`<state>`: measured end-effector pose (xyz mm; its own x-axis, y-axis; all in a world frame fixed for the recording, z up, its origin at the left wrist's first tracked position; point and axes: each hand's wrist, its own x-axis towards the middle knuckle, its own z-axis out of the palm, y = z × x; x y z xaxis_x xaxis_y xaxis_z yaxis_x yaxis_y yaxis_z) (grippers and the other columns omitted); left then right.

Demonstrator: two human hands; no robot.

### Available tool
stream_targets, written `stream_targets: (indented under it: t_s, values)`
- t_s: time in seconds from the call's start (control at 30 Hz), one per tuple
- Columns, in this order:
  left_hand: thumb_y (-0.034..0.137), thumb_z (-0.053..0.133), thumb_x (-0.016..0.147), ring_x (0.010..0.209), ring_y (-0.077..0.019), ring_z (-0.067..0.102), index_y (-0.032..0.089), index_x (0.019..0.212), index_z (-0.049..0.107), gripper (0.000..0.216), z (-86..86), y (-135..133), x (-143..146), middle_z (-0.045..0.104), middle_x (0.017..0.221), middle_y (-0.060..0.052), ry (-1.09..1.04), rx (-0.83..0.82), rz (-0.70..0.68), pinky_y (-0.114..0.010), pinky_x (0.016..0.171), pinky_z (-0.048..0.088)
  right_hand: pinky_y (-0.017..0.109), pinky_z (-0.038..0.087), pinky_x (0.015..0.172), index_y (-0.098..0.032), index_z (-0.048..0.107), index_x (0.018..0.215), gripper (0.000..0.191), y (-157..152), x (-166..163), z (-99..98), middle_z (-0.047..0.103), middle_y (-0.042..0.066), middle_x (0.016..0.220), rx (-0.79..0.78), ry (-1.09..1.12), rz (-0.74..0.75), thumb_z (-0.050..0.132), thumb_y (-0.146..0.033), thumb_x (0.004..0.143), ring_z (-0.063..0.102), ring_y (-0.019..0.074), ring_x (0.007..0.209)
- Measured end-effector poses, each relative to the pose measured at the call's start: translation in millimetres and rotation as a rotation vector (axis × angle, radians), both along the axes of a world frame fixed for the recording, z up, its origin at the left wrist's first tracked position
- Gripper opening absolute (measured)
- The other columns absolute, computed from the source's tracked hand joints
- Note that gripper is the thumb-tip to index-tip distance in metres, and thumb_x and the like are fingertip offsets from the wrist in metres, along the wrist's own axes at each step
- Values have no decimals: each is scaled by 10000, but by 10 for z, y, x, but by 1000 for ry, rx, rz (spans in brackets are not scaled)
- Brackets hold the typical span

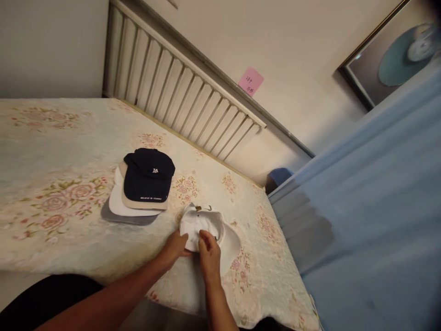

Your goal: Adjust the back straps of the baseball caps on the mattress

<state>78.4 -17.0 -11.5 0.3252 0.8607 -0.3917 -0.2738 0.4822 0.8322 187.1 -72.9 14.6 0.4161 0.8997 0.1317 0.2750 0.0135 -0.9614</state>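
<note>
A white baseball cap (230, 243) lies tilted on the bed, its hollow inside facing up and its brim toward the right. On its back strap a small metal buckle shows at the far edge. My left hand (176, 246) grips the cap's left side, thumb over the rim and fingers partly hidden beneath. My right hand (209, 255) is bent over the cap's near edge, its fingertips pinched together at the inside; whatever is between them is hidden. To the left, a navy cap (149, 177) with white lettering tops a stack of beige, white and grey caps (132, 219).
The caps rest on a floral bedspread (62, 151). Along the far side is a white radiator (182, 87), with a pink note (251, 81) on the wall above. A blue curtain (365, 207) hangs at the right, below a framed picture (372, 59).
</note>
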Motion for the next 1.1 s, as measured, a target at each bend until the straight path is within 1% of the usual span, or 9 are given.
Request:
stream_targets:
  t_s: [0.1,0.2,0.3,0.4,0.53,0.67,0.9,1.0,1.1]
  values:
    - [219,481,861,580,-205,669,71,1166,542,344,49,-8,-41,717,824,-128,70,-16,-13,-327,546,563,480,346,1093,-197,654,1173,430,-98,52,-221,625,111,1276,25,-330,54,613,-173,746,549,258,1221]
    - [283,496,851,563,-214,669,91,1159,551,367,70,-1,-68,718,809,-126,170,17,-41,-318,514,540,510,283,1130,-217,586,1267,524,-178,71,-400,538,101,1381,80,-514,106,576,-114,754,447,256,1322]
    - [335,508,831,594,-230,682,113,1098,581,355,49,11,-81,723,819,-126,233,83,-69,-295,490,519,542,261,1133,-212,547,1307,557,-208,63,-534,488,109,1424,80,-601,73,546,-90,764,393,265,1358]
    - [333,492,829,573,-222,666,110,1007,600,305,17,20,-84,703,701,-103,273,116,-82,-278,479,506,550,246,1139,-206,558,1295,543,-208,43,-622,500,115,1414,74,-601,22,519,-72,770,402,263,1353]
    - [315,461,845,498,-187,608,108,922,589,255,14,23,-84,646,581,-75,288,140,-87,-269,468,493,545,250,1139,-192,562,1286,520,-207,21,-669,526,120,1390,80,-655,6,486,-62,788,416,254,1344]
    - [301,451,849,451,-165,560,121,919,571,227,30,40,-92,594,518,-31,317,149,-61,-253,435,465,544,279,1129,-179,553,1293,522,-211,13,-668,520,131,1392,75,-742,-3,471,-52,794,424,255,1339]
    - [285,475,829,413,-146,517,135,925,566,201,-3,129,-102,549,493,7,378,151,-14,-234,393,418,540,273,1135,-178,555,1293,517,-222,0,-648,515,136,1395,75,-715,-9,479,-50,798,410,261,1349]
    - [284,479,821,405,-138,502,139,924,578,204,-27,152,-106,550,512,8,403,188,-2,-221,374,383,537,292,1127,-182,545,1304,534,-218,11,-677,517,136,1394,83,-770,-13,469,-36,796,415,259,1345]
    - [264,475,811,460,-144,542,138,978,584,236,-47,161,-108,598,593,-13,450,257,7,-212,384,388,547,323,1109,-156,530,1316,549,-190,23,-737,509,153,1398,90,-877,-19,442,-23,790,408,267,1348]
